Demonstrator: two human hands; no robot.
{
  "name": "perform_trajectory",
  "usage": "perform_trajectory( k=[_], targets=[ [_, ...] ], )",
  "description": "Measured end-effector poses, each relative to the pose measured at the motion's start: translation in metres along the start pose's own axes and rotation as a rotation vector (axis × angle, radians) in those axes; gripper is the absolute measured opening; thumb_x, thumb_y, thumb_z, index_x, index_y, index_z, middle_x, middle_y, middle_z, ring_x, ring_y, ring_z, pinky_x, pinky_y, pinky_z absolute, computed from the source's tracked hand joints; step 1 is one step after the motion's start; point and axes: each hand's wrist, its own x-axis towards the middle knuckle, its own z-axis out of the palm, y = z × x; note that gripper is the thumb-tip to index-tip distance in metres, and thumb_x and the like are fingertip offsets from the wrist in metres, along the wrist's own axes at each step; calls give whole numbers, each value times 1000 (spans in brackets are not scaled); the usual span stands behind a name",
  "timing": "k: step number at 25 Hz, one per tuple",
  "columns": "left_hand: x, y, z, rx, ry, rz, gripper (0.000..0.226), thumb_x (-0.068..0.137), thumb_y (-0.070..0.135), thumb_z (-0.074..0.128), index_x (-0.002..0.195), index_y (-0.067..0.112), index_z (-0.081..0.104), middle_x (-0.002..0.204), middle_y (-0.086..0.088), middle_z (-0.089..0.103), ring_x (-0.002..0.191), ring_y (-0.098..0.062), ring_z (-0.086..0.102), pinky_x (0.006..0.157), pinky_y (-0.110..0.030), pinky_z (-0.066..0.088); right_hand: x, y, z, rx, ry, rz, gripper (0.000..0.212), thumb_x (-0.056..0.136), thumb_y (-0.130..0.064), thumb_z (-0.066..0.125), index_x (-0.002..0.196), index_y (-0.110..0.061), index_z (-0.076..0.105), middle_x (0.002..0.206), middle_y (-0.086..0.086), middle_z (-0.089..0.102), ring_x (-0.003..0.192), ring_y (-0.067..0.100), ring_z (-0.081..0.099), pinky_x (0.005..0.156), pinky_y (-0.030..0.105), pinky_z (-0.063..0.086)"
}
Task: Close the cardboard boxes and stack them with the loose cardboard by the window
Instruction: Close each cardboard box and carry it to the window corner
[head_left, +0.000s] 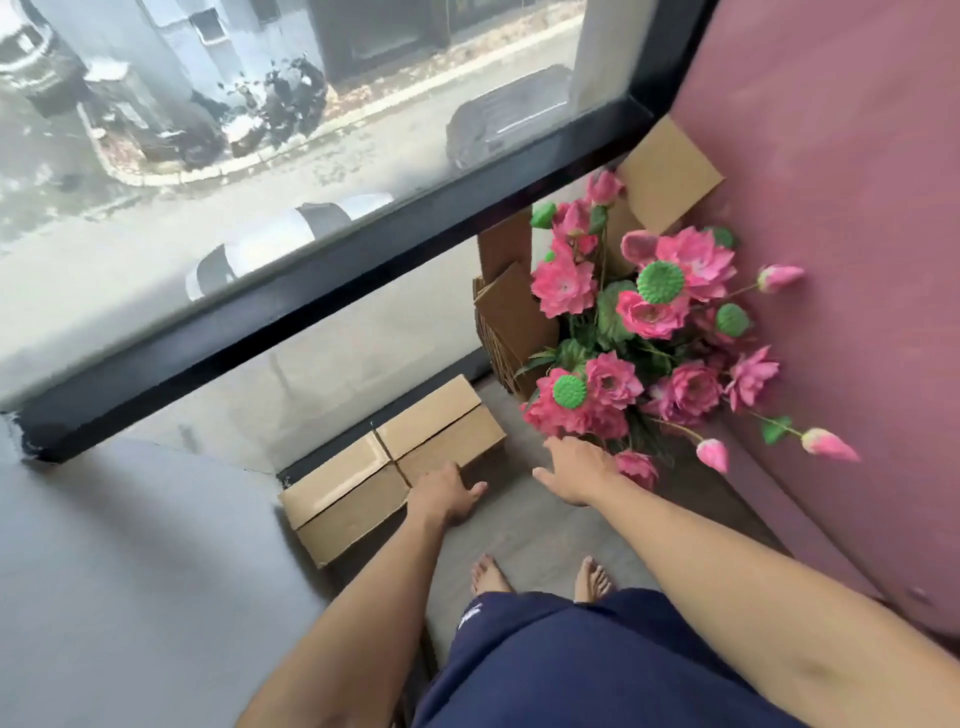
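A large window (260, 156) with a black frame fills the upper left of the view, and a dusty-pink wall (831, 208) runs down the right side. A grey surface (130, 571) occupies the lower left, and grey floor (524, 525) shows between it and the wall. In the corner where window and wall meet, loose cardboard (514, 306) stands upright in flat pieces, partly hidden behind a bunch of pink lotus flowers (644, 332) with green seed pods. A closed cardboard box (389, 462) lies on the floor just beside the foot of the window, its top flaps folded shut with a taped seam along the middle. The person stands over it with bare feet (540, 574) on the floor and dark blue shorts (571, 665) at the bottom of the view. The left hand (444, 493) reaches down to the near edge of the box, its fingers (470, 491) loosely spread and touching or nearly touching the box's near side; whether they actually press it cannot be told. The right hand (576, 467) hangs apart from the box, to its right, palm down with fingers relaxed and spread, holding nothing, close to the lowest blooms.
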Motion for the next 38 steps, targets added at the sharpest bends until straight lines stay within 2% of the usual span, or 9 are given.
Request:
perform_trajectory(
  k=[6,9,11,14,17,22,32,36,38],
  targets=[
    [-13,101,27,367,-94,234,51,97,47,52,131,9,55,131,-15,62,120,-33,59,97,-40,49,-61,95,35,327,-33,258,48,94,-51,52,126,-16,59,131,14,61,119,34,57,96,38,48],
    [-19,172,42,509,-86,346,48,97,45,49,126,7,58,129,-15,63,118,-34,59,97,-41,49,-96,156,40,418,6,368,53,94,-54,51,132,-17,56,132,11,60,119,33,57,95,39,48],
    [-33,228,60,567,-77,411,52,98,47,48,132,8,55,132,-14,61,121,-33,58,99,-40,48,-122,205,47,481,31,426,53,94,-54,50,134,-19,54,133,9,59,118,32,58,95,40,48],
    [-59,312,104,648,-104,532,51,99,48,47,137,14,53,135,-10,61,120,-31,60,100,-38,49,-162,281,65,570,60,509,52,96,-53,48,135,-20,52,133,7,59,115,29,59,92,37,49],
    [-84,390,158,767,-145,590,59,97,55,46,141,16,48,139,-10,58,126,-31,56,102,-42,48,-209,358,81,646,97,602,52,96,-53,48,134,-19,53,130,8,60,113,29,60,91,34,49],
    [-144,523,252,964,-230,803,61,97,59,47,144,19,47,142,-8,56,128,-29,55,103,-40,47,-309,473,130,864,197,862,47,95,-46,50,127,-13,57,128,13,62,115,31,61,89,32,48],
    [-240,728,413,1406,-339,1274,62,99,55,45,148,17,43,152,-8,47,138,-27,45,111,-37,39,-434,600,202,1278,326,1305,51,92,-47,51,128,-12,58,131,16,61,120,32,59,92,34,48],
    [-275,778,459,1542,-397,1379,62,100,56,44,145,14,44,146,-9,50,133,-30,50,106,-38,44,-465,636,216,1425,297,1421,57,95,-50,50,136,-11,53,140,13,55,127,31,54,99,34,46],
    [-294,822,490,1581,-397,1438,62,99,56,45,143,13,44,143,-10,53,129,-30,53,103,-39,47,-481,674,216,1471,381,1530,57,96,-51,49,138,-13,51,141,10,54,127,30,54,99,33,45]
  ],
)
